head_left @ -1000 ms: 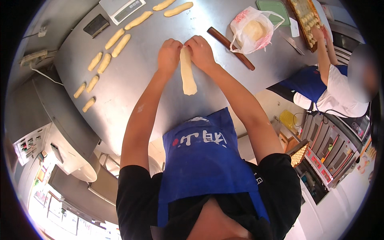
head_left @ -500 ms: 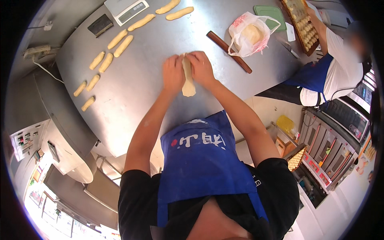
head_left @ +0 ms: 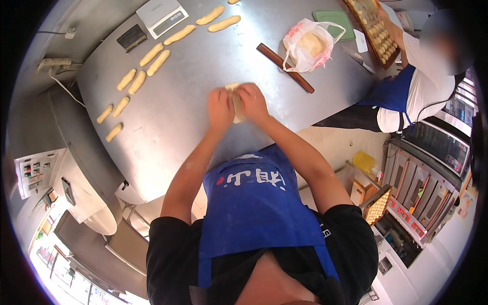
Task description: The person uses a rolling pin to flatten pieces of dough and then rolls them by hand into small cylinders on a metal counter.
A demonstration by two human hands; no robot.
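Note:
On the steel table in front of me lies a flattened strip of pale dough (head_left: 238,114). My left hand (head_left: 220,108) grips its left side with curled fingers. Opposite, my right hand (head_left: 253,103) is closed on the right side, its fingertips close to the left hand's. Beyond the fingers a bit of the dough's far end shows, and its near end hangs out toward me. The middle is partly hidden by my fingers. Several rolled dough pieces (head_left: 158,62) lie in an uneven diagonal row to the far left.
A dark wooden stick (head_left: 272,55) lies to the right, partly under a plastic bag (head_left: 310,46) with dough in it. A knife (head_left: 358,58) and green lid (head_left: 335,23) are farther right. A kitchen scale (head_left: 161,16) and black box (head_left: 131,38) stand far left. A co-worker (head_left: 406,86) handles a tray (head_left: 373,30) of dough pieces.
Both hands have drawn closer to me along the dough strip, and more of its far end shows past my fingers. The near part has become shorter. The whole view has shifted slightly.

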